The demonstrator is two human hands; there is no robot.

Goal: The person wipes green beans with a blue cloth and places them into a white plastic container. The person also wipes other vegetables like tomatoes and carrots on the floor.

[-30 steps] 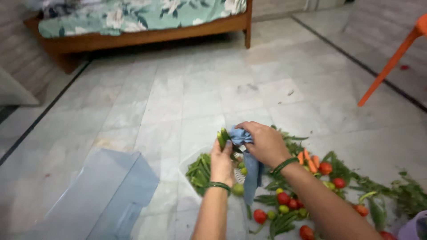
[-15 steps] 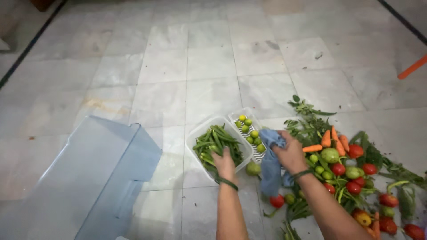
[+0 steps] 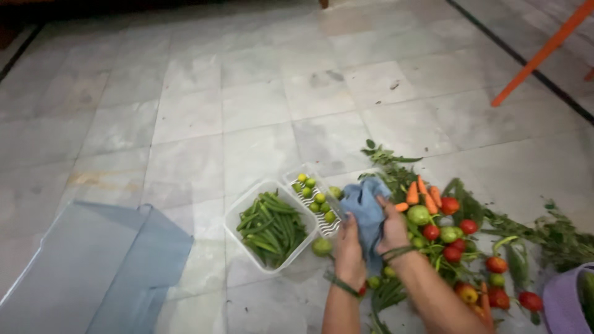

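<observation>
While both hands (image 3: pixel 371 238) grip, blue cloth (image 3: pixel 365 207) bunched between

Clear tub (image 3: pixel 235 213) full of green pods (image 3: pixel 272 226) sits on the tiled floor (image 3: pixel 247 111), smaller tray of limes (image 3: pixel 315 198) right beside it. Tomatoes (image 3: pixel 458 238), carrots (image 3: pixel 424 192) and leafy greens (image 3: pixel 544 232) sprawl to the right; blue bin (image 3: pixel 93 266) lower left, orange chair leg (image 3: pixel 538 55) top right.

Bare grey tiled floor (image 3: pixel 260 105) lies open ahead; clear plastic tub of green beans (image 3: pixel 271 226) and scattered red tomatoes (image 3: pixel 458 238) flank the way
</observation>
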